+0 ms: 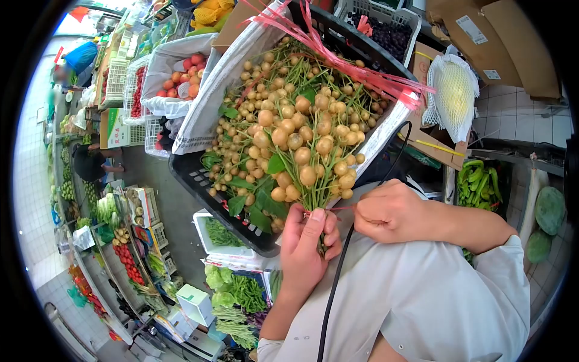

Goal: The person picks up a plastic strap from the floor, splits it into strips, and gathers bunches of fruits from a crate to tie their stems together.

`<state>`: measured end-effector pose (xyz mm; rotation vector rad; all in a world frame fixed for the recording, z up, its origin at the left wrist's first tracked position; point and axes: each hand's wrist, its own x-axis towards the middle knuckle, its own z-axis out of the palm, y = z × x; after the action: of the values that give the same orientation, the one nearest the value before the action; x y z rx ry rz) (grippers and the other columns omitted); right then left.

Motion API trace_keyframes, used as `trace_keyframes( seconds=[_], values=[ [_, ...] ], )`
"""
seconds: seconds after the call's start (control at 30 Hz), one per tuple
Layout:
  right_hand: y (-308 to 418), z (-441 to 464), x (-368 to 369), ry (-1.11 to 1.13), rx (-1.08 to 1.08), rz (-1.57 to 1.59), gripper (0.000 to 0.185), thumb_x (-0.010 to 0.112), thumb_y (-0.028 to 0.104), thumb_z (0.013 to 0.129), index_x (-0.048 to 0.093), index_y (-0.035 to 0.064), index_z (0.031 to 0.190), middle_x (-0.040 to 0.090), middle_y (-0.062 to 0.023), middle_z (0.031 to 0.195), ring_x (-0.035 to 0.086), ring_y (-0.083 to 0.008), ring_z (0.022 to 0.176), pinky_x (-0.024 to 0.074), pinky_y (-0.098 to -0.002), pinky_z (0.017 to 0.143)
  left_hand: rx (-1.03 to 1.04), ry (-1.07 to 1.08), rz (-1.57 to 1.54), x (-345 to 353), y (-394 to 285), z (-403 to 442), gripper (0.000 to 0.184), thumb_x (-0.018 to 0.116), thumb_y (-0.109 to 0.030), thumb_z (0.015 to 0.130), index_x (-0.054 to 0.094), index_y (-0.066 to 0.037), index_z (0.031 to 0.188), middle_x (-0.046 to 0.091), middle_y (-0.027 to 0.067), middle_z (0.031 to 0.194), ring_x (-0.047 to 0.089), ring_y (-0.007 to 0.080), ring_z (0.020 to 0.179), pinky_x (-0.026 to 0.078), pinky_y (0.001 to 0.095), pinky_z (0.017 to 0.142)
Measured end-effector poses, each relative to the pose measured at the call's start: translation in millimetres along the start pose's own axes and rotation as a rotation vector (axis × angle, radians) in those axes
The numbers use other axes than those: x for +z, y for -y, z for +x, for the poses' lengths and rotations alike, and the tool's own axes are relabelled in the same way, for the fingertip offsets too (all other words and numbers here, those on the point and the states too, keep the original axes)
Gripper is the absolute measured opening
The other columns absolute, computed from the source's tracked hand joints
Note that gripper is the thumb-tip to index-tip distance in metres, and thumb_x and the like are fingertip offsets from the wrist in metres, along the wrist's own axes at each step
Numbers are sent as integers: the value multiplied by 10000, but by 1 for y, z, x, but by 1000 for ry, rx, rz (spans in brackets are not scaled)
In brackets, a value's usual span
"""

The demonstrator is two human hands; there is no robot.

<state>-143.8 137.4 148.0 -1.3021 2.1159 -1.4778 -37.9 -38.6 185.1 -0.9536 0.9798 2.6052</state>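
My left hand [309, 236] is wrapped round the green stems of a bunch of round yellow-brown fruit [307, 142]. A thin pink-red string [342, 209] runs from those stems to my right hand [386, 211], whose fingers are closed on it just to the right. The bunch rests over more of the same fruit in a black crate [253, 232] with a white liner [202, 114]. Several pink plastic strips [356, 71] lie across the crate's upper right edge. Green leaves [268, 202] hang among the stems near my left hand.
A black cable [336, 283] hangs in front of my body. Around the crate are a box of peaches [184, 78], dark grapes [386, 39], a netted yellow fruit [452, 90], green peppers [478, 184] and leafy vegetables [246, 292]. A person [90, 161] is at the left.
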Motion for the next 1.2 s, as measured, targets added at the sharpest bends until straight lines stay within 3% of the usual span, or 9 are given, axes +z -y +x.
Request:
trace_keyframes(
  seconds=[0.3,0.4,0.47,0.57,0.7,0.77,0.9,0.97,1.2],
  values=[
    [9,14,-2,-93,-20,96,265,703,58,833,505,56,656,522,-82,667,572,-250,590,460,-378,509,-12,-53,12,8,-4,1,124,522,-198,1068,437,-120,1114,514,49,921,484,121,749,388,258,567],
    [8,13,-3,-124,29,406,327,679,81,898,480,51,640,527,-88,665,580,-242,599,473,-367,541,-20,-39,14,8,-2,4,129,518,-200,1066,447,-111,1127,525,50,921,489,126,752,395,268,572],
    [9,10,-12,127,194,341,322,637,106,959,488,36,682,579,-80,698,614,-252,635,507,-356,595,-17,-36,24,8,-2,5,132,515,-198,1065,452,-107,1136,531,50,920,492,129,754,398,273,573],
    [19,16,-14,233,350,202,243,647,111,970,508,38,785,621,-126,772,642,-258,671,514,-354,604,-7,-43,47,8,-3,5,144,513,-193,1062,454,-100,1153,537,55,916,499,138,758,406,281,578],
    [27,14,-7,160,410,264,132,560,90,994,503,-7,926,721,-118,848,735,-319,815,597,-397,717,-27,-7,18,5,-2,6,147,497,-199,1068,452,-98,1164,532,67,927,507,148,769,420,290,594],
    [31,13,-8,170,333,60,94,536,57,977,499,-28,961,735,-153,896,747,-323,852,613,-423,721,-33,18,19,5,-3,6,149,492,-204,1070,450,-98,1166,531,71,933,509,150,773,424,293,600],
    [28,12,-3,200,313,-13,92,533,48,959,522,-43,955,739,-163,884,753,-321,822,616,-416,701,-32,9,58,5,-2,6,155,483,-212,1073,443,-97,1169,530,74,945,510,154,777,426,296,604],
    [30,17,-2,184,448,157,99,524,51,954,546,-41,926,746,-153,856,757,-313,798,619,-407,699,-25,6,66,5,-2,6,157,485,-210,1071,440,-96,1170,531,74,947,510,156,777,425,296,603],
    [25,16,6,67,438,311,124,542,69,940,559,-23,859,747,-120,813,759,-278,755,613,-376,674,-9,13,44,0,-1,6,266,483,-158,934,428,-68,1177,544,89,954,541,181,796,458,312,593]
  ],
)
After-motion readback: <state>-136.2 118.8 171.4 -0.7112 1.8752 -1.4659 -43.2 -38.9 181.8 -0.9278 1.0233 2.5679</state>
